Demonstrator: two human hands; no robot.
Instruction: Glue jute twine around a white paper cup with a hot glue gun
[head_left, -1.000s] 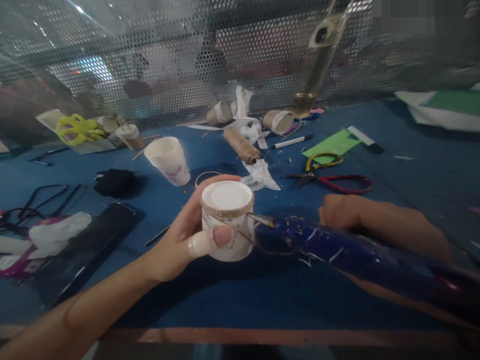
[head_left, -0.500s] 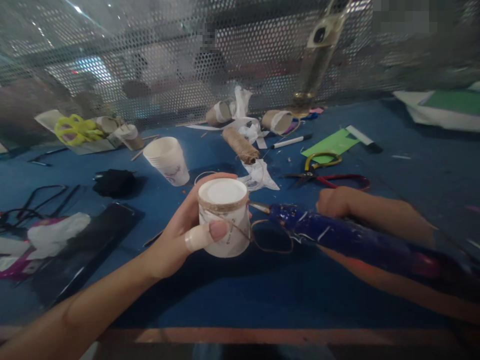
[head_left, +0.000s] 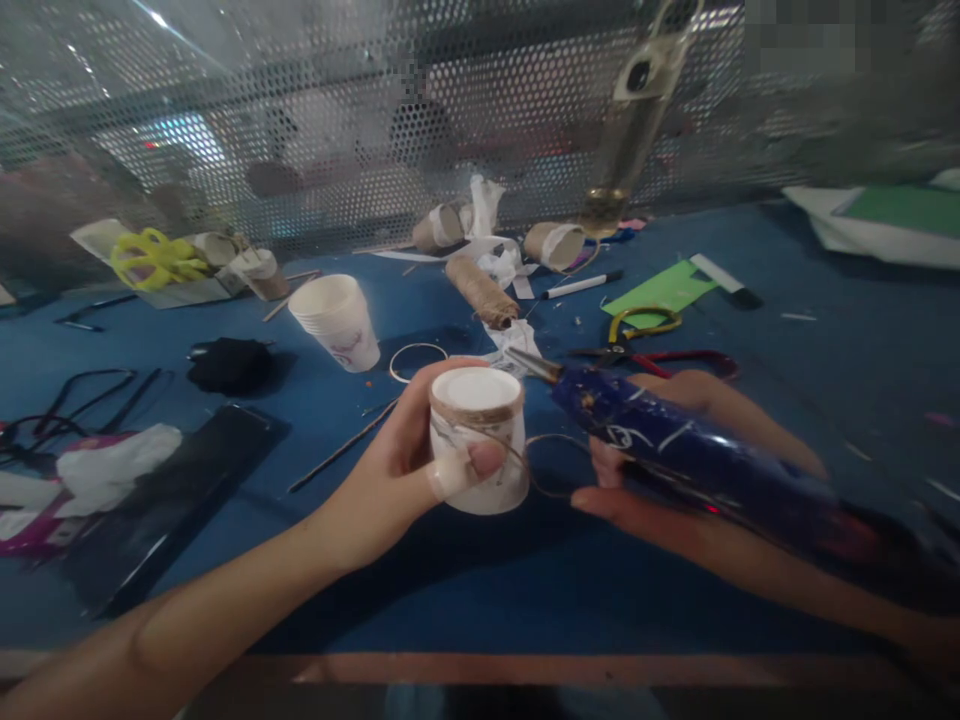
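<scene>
An upside-down white paper cup [head_left: 480, 490] is gripped in my left hand [head_left: 409, 480], its thumb across the printed side and a strip of tape round that thumb. Brown twine [head_left: 480, 412] is wound round the cup just below its base, and a loose end loops off to the right. My right hand [head_left: 637, 490] is wrapped round a blue hot glue gun [head_left: 675, 440]. The gun's metal nozzle points at the cup's upper right edge, slightly apart from it. Behind the cup lies a twine roll [head_left: 480, 292].
A stack of paper cups [head_left: 337, 320] stands left of centre. Scissors [head_left: 637, 345] and green paper [head_left: 660, 292] lie on the right. A black pouch [head_left: 229, 365], a dark flat case [head_left: 172, 510] and yellow scissors [head_left: 154, 258] are on the left. Perforated metal [head_left: 337, 130] rises behind the table.
The cup in my left hand has shifted to the right. My right hand has raised and tilted the glue gun, so its nozzle has come off the twine band.
</scene>
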